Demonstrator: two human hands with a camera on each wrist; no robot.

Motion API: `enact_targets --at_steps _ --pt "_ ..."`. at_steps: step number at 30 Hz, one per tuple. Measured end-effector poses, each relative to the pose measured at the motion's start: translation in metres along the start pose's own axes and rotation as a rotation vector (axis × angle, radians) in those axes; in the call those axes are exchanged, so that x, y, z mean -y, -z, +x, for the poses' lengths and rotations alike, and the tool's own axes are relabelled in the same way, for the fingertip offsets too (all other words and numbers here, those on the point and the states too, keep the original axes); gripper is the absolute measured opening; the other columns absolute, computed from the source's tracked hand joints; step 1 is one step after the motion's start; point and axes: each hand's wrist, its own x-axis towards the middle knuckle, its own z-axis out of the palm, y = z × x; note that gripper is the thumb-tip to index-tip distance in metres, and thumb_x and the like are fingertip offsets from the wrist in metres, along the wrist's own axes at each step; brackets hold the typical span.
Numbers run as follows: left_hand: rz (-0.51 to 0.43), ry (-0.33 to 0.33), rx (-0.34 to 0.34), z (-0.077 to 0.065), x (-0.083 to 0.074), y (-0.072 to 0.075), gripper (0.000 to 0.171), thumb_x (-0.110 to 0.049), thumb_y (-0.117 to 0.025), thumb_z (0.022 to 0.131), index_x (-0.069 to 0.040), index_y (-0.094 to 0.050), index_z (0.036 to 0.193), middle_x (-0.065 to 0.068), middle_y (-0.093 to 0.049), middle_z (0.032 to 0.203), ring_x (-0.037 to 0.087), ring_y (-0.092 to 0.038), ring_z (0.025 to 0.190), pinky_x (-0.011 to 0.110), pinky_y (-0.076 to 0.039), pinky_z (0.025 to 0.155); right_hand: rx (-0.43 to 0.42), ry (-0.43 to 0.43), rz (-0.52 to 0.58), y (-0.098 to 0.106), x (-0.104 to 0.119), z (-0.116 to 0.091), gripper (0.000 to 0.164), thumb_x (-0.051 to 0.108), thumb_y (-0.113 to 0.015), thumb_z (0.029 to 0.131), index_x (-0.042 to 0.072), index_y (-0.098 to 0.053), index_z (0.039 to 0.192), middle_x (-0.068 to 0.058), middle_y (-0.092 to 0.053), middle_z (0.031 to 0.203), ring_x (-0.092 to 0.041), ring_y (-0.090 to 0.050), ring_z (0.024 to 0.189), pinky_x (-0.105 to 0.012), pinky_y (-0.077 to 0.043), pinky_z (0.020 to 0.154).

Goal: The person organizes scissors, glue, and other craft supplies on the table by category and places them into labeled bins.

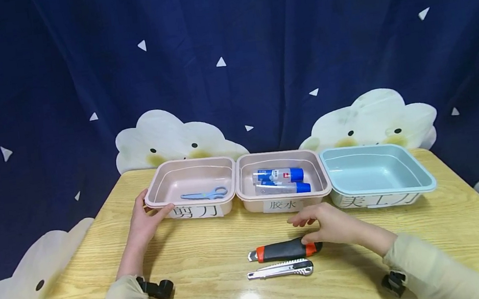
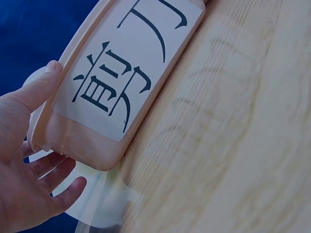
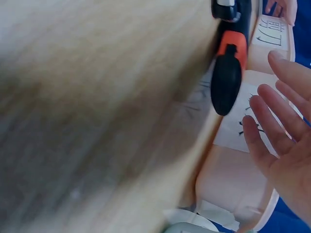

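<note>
My left hand [image 1: 143,225] holds the front left corner of the left pink bin [image 1: 188,163], its thumb on the rim and its fingers at the side. Blue scissors [image 1: 215,193] lie in that bin. Over the handle end of a black and red utility knife [image 1: 283,250] hovers my right hand [image 1: 336,226], its fingers spread and relaxed. The right wrist view shows nothing between those fingers; the knife's handle end [image 3: 226,87] appears beside them. A slimmer silver utility knife [image 1: 280,269] lies parallel on the table, nearer to me.
The middle pink bin [image 1: 249,199] contains glue bottles [image 1: 281,187] with blue caps. A light blue bin [image 1: 381,186] stands at its right. All three bins carry paper labels in front. Behind the wooden table [image 1: 202,292] hangs a dark blue curtain [image 1: 258,78].
</note>
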Motion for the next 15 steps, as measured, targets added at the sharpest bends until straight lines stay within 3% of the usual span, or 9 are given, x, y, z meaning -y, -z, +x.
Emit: enact_targets --at_steps 4,11,15 --pt "-0.006 -0.015 -0.006 0.000 0.001 -0.001 0.090 -0.034 -0.069 0.080 -0.011 -0.011 0.145 0.018 -0.030 0.136 0.032 -0.036 0.118 0.040 -0.037 0.091 0.025 0.002 -0.001 -0.005 0.000 -0.003 0.045 0.021 -0.077 0.070 0.012 -0.064 0.112 0.000 -0.066 0.100 -0.013 -0.062 0.088 -0.031 -0.051 0.076" --pt "-0.007 -0.033 -0.007 0.001 0.002 -0.002 0.087 -0.032 -0.069 0.080 -0.010 -0.014 0.144 0.018 -0.032 0.134 0.031 -0.038 0.116 0.035 -0.039 0.087 0.099 -0.017 0.112 -0.011 -0.003 -0.003 0.048 0.020 -0.077 0.072 0.009 -0.061 0.116 -0.003 -0.063 0.106 -0.017 -0.062 0.093 -0.025 -0.051 0.078" --pt "-0.011 -0.026 -0.005 0.000 0.001 -0.001 0.087 -0.032 -0.069 0.080 -0.010 -0.013 0.145 0.017 -0.031 0.135 0.031 -0.038 0.116 0.034 -0.039 0.087 0.099 -0.008 0.103 -0.014 -0.004 -0.001 0.049 0.023 -0.077 0.071 0.010 -0.062 0.116 0.000 -0.064 0.106 -0.015 -0.062 0.093 -0.027 -0.051 0.079"
